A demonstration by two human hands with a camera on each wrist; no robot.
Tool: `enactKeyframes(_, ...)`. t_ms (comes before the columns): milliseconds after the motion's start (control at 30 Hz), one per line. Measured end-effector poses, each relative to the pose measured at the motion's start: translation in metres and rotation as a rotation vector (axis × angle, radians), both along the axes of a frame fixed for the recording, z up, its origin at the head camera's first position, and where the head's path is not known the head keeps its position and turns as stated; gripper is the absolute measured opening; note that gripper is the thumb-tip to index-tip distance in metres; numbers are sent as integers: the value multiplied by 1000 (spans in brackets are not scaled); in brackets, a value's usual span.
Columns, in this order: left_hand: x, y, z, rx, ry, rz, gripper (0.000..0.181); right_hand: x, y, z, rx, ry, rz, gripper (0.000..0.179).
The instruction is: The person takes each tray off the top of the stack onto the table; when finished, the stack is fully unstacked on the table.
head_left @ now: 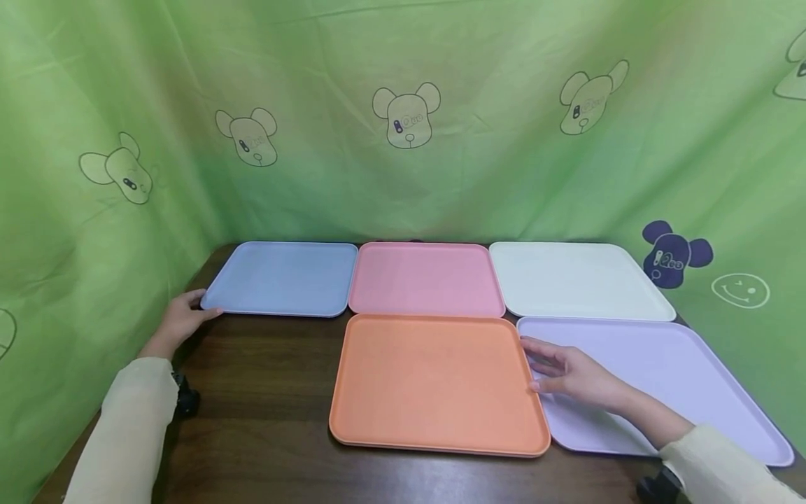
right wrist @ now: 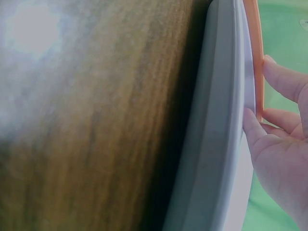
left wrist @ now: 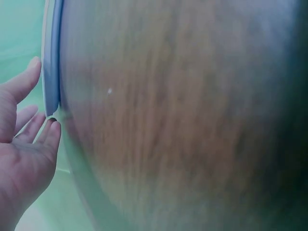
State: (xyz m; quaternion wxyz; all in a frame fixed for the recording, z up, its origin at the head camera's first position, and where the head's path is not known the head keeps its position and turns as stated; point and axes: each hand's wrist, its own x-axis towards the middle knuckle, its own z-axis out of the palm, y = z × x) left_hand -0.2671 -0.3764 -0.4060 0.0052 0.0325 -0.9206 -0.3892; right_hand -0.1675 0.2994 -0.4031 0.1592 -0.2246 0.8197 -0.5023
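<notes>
My left hand [head_left: 180, 319] is at the near left corner of a blue tray [head_left: 283, 278], touching its edge with spread fingers. The left wrist view shows the thumb and fingertips against the blue tray's rim [left wrist: 52, 72]. With fairly straight fingers, my right hand [head_left: 576, 374] touches the right edge of an orange tray [head_left: 437, 385]. That hand reaches over a lavender tray [head_left: 667, 378], which lies right of the orange one. In the right wrist view the thumb and fingertips meet the orange tray's rim [right wrist: 258, 62], and one finger touches the lavender tray.
A pink tray [head_left: 428, 278] and a white tray [head_left: 579, 281] lie in the back row beside the blue one. All rest on a dark wooden table [head_left: 264, 392]. Green cloth [head_left: 403, 189] with bear prints hangs behind and at both sides.
</notes>
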Motion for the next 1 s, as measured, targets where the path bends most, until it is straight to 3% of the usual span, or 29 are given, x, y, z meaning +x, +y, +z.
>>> enactKeyframes(200,4,2,2,10,58,20,71,1,0,-2,-9,2,3,77)
enactKeyframes(400,12,24,12,11,157,44,61,1,0,-1,-2,-5,-3,78)
enactKeyframes(600,19,49,16,85,208,-77,59,1,0,0,2,-1,-1,78)
enactKeyframes(833,24,90,13,201,175,-211,59,0,1,2,13,-4,-9,78)
enactKeyframes(1000,35,124,10,276,133,-282,57,0,1,1,11,-8,-9,78)
